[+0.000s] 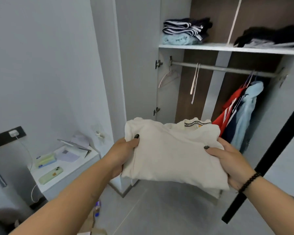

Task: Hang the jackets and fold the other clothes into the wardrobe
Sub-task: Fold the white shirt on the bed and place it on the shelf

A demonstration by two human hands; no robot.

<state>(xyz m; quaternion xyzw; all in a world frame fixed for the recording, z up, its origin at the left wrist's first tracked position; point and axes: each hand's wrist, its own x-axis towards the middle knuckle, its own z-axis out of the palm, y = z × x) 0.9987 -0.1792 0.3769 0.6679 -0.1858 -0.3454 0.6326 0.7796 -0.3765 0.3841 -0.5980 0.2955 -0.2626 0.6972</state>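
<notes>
— What's closest?
— A folded cream top, held up in front of the open wardrobe, below its shelf.
— Held how?
— The left hand grips one edge, the right hand the other, thumbs on top.

Both bare forearms reach forward from the lower corners and converge toward the middle. The left hand and right hand each grip one side of the shirt, thumbs on top with dark-painted nails, fingers curled beneath. A dark beaded bracelet circles the right wrist.
</notes>
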